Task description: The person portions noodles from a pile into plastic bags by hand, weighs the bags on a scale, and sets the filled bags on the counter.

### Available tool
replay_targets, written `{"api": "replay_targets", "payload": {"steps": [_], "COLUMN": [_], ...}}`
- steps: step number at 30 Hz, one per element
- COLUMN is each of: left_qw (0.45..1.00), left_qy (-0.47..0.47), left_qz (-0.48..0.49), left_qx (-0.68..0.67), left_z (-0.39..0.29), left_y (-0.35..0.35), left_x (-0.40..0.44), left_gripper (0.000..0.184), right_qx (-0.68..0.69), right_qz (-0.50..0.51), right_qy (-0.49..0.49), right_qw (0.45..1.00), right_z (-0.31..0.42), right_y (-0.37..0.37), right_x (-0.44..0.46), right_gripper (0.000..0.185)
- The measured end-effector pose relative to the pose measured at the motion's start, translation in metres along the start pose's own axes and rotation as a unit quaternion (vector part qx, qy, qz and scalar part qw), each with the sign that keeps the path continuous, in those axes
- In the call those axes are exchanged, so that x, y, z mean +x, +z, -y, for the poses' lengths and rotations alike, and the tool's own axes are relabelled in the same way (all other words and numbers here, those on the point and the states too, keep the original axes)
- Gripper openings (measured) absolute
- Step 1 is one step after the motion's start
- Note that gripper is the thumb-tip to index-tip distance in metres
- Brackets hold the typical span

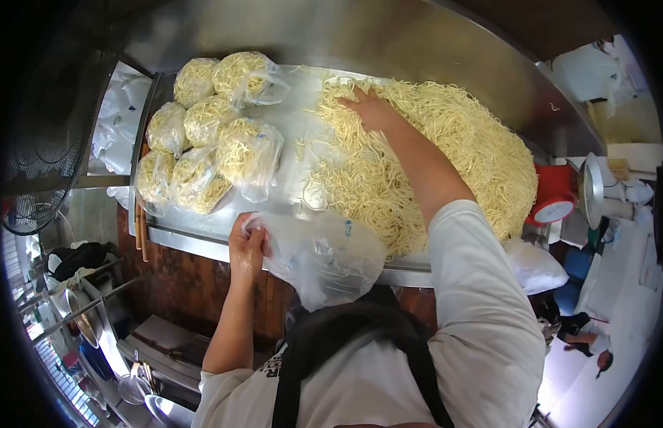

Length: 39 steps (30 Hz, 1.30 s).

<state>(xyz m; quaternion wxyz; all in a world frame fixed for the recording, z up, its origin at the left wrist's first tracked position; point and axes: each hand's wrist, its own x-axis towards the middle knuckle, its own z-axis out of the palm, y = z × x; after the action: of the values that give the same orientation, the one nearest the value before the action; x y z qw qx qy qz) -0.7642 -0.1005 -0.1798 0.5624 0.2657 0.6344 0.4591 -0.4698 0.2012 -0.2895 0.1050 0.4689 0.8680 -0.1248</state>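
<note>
A large heap of pale yellow noodles [463, 143] covers the right part of the metal table [292, 171]. My right hand [370, 109] reaches to the heap's far left edge, fingers spread and touching the noodles. Closed on the rim of a clear plastic bag [324, 257], my left hand [247, 244] is near the table's front edge. The bag hangs puffed out in front of my body, and I see no noodles in it. Several bags of noodles [249, 153] sit grouped on the table's left side.
Long wooden sticks [141, 221] lie at the table's left end. Beyond the right end are a red scale [554, 196] and a white plastic bag [534, 267]. A metal wall [331, 36] rises behind the table. Another person [592, 342] is far off at right.
</note>
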Motion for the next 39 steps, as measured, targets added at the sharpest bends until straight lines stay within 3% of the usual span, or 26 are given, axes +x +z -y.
{"api": "replay_targets", "payload": {"steps": [1, 2, 3, 7, 10, 13, 15, 17, 19, 20, 22, 23, 25, 27, 31, 33, 36, 37, 38, 39], "left_qw": [1.0, 0.994, 0.99, 0.969, 0.976, 0.984, 0.992, 0.995, 0.977, 0.955, 0.897, 0.858, 0.824, 0.796, 0.78, 0.761, 0.78, 0.799, 0.817, 0.827], "left_qy": [-0.011, -0.1, -0.12, -0.12, -0.094, -0.035, 0.009, 0.05, 0.181, 0.244, 0.348, 0.398, 0.419, 0.434, 0.471, 0.545, 0.562, 0.547, 0.531, 0.531], "left_qz": [0.018, -0.019, -0.009, 0.023, 0.0, -0.032, -0.002, 0.083, 0.051, 0.034, 0.019, 0.006, -0.041, -0.084, -0.137, -0.128, -0.081, -0.061, -0.04, 0.007], "left_qx": [-0.02, -0.032, -0.076, -0.213, -0.197, -0.173, -0.127, -0.031, 0.102, 0.165, 0.273, 0.324, 0.38, 0.413, 0.388, 0.329, 0.261, 0.242, 0.223, 0.182], "left_z": [0.008, -0.005, -0.004, -0.01, -0.033, -0.054, -0.068, -0.09, -0.098, -0.101, -0.119, -0.133, -0.161, -0.185, -0.219, -0.23, -0.24, -0.243, -0.242, -0.238], "left_y": [-0.003, 0.007, 0.009, 0.008, 0.0, 0.014, 0.025, 0.032, 0.053, 0.064, 0.081, 0.091, 0.114, 0.135, 0.191, 0.221, 0.26, 0.269, 0.274, 0.275], "left_x": [-0.002, -0.009, -0.011, -0.001, 0.014, 0.036, 0.054, 0.077, 0.113, 0.13, 0.161, 0.175, 0.198, 0.21, 0.223, 0.207, 0.161, 0.139, 0.119, 0.104], "left_gripper": [0.019, 0.021, 0.022, 0.024, 0.024, 0.022, 0.021, 0.018, 0.014, 0.014, 0.016, 0.02, 0.026, 0.031, 0.037, 0.037, 0.037, 0.034, 0.032, 0.03], "right_qx": [-0.004, -0.005, 0.026, 0.1, 0.429, 0.562, 0.597, 0.512, 0.413, 0.463, 0.521, 0.564, 0.621, 0.629, 0.636, 0.649, 0.688, 0.682, 0.467, 0.462], "right_qz": [0.005, 0.012, 0.02, 0.001, -0.037, -0.249, -0.424, -0.47, -0.566, -0.588, -0.589, -0.595, -0.608, -0.613, -0.594, -0.567, -0.479, -0.44, -0.444, -0.407], "right_qy": [0.0, 0.003, -0.006, 0.004, 0.163, 0.168, 0.101, 0.061, -0.03, -0.032, -0.06, -0.037, -0.035, -0.075, -0.137, -0.153, -0.146, -0.137, -0.215, -0.213], "right_qw": [1.0, 1.0, 0.999, 0.995, 0.888, 0.771, 0.674, 0.717, 0.713, 0.662, 0.615, 0.572, 0.492, 0.472, 0.473, 0.483, 0.525, 0.568, 0.734, 0.759], "right_z": [0.001, 0.004, 0.006, 0.016, 0.01, -0.008, -0.016, -0.009, -0.024, -0.041, -0.05, -0.028, -0.001, -0.005, -0.013, -0.007, 0.012, 0.02, 0.007, 0.029], "right_y": [0.002, 0.007, 0.013, 0.042, 0.033, 0.02, -0.023, -0.12, -0.191, -0.215, -0.28, -0.33, -0.407, -0.431, -0.416, -0.385, -0.312, -0.283, -0.25, -0.24], "right_x": [0.008, 0.007, -0.001, -0.068, -0.13, -0.164, -0.18, -0.214, -0.237, -0.243, -0.267, -0.283, -0.311, -0.329, -0.349, -0.349, -0.333, -0.324, -0.307, -0.3], "right_gripper": [0.078, 0.075, 0.071, 0.064, 0.065, 0.054, 0.051, 0.041, 0.04, 0.039, 0.038, 0.037, 0.037, 0.038, 0.042, 0.045, 0.049, 0.051, 0.055, 0.067]}}
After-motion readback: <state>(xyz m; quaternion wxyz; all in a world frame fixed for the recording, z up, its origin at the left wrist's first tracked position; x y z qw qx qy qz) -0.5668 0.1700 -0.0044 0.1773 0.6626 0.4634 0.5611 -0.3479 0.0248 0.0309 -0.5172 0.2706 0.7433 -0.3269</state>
